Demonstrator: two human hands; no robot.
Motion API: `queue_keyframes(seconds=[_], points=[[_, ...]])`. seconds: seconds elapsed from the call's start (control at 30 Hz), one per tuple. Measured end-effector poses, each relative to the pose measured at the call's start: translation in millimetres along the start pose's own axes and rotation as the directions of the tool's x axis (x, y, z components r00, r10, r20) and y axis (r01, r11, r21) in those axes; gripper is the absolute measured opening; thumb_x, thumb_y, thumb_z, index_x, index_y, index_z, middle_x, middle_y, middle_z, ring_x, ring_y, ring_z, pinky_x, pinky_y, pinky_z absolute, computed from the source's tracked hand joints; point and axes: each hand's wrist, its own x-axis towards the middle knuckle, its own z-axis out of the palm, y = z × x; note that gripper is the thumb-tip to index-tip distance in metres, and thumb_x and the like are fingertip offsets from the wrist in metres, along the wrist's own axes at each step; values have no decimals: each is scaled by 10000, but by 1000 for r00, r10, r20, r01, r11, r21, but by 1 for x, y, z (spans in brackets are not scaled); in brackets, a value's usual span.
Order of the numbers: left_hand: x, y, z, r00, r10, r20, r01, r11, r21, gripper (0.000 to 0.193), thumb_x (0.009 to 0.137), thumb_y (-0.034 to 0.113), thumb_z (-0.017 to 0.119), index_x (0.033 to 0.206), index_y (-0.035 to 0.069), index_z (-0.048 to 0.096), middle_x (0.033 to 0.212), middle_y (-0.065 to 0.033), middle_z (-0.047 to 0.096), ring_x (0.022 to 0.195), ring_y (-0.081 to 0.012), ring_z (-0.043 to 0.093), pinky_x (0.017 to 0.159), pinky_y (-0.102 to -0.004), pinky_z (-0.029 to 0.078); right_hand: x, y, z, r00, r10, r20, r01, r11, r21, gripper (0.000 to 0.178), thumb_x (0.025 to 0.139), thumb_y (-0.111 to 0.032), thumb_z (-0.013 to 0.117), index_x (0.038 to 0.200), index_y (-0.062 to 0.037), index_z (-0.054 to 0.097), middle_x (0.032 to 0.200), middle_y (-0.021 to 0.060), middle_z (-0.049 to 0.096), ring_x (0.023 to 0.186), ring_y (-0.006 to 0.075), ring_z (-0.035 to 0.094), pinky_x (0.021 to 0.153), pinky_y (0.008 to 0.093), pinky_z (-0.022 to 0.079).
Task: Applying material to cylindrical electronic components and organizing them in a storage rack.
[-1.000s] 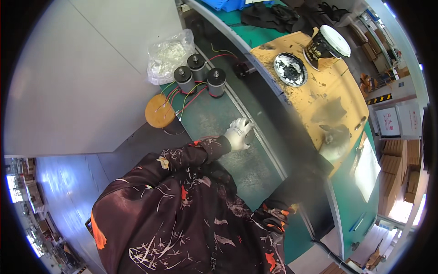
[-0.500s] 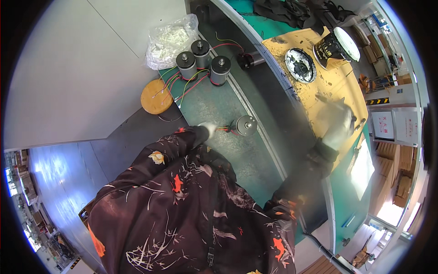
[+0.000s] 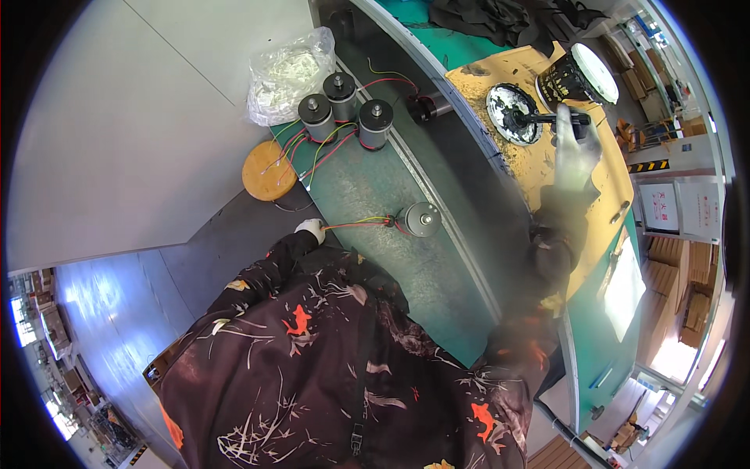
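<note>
A green bench top ran through the centre, with a yellow board at two o'clock bearing a round lid smeared black and white. The gloved right hand, also at two o'clock, gripped a black tool reaching the lid. A grey motor sat just off centre toward three o'clock, its wires running to nine o'clock, into the closed left hand.

A round grey motor is set on the green desk, and its red and yellow wires are stretched out to the left. A black tool is held sideways, its tip on a round white lid smeared with black.
</note>
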Motion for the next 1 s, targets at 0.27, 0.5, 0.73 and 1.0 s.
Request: queue_keyframes(seconds=[0.27, 0.5, 0.73, 1.0], points=[[-5, -26, 3, 993, -116, 13, 117, 992, -55, 293, 786, 312, 637, 959, 91, 725, 993, -195, 693, 984, -360, 661, 841, -426, 529, -31, -37, 3, 990, -6, -140, 28, 987, 155, 186, 894, -196, 709, 900, -12, 679, 727, 3, 655, 634, 73, 576, 604, 218, 467], [3, -28, 7, 980, -196, 42, 199, 975, -99, 334, 764, 342, 673, 936, 62, 728, 980, -222, 688, 974, -363, 664, 843, -420, 528, -162, 20, 39, 992, 118, 50, -115, 992, -50, 180, 865, -204, 722, 862, -30, 676, 632, -13, 594, 553, 45, 482, 532, 229, 417], [1, -26, 8, 976, -215, 35, 217, 970, -113, 331, 768, 314, 683, 977, 61, 729, 999, -213, 694, 991, -353, 664, 860, -408, 528, -211, 79, 72, 907, 419, 36, -420, 907, 21, 228, 855, -226, 728, 854, -9, 657, 604, -25, 555, 533, 42, 461, 502, 231, 395], [0, -22, 8, 974, -224, 24, 226, 969, -101, 345, 767, 314, 676, 978, 46, 726, 999, -221, 692, 992, -356, 663, 860, -408, 528, -221, 100, 77, 863, 502, 49, -505, 862, 55, 212, 855, -210, 728, 841, -14, 647, 623, -34, 556, 532, 41, 453, 495, 236, 388]])
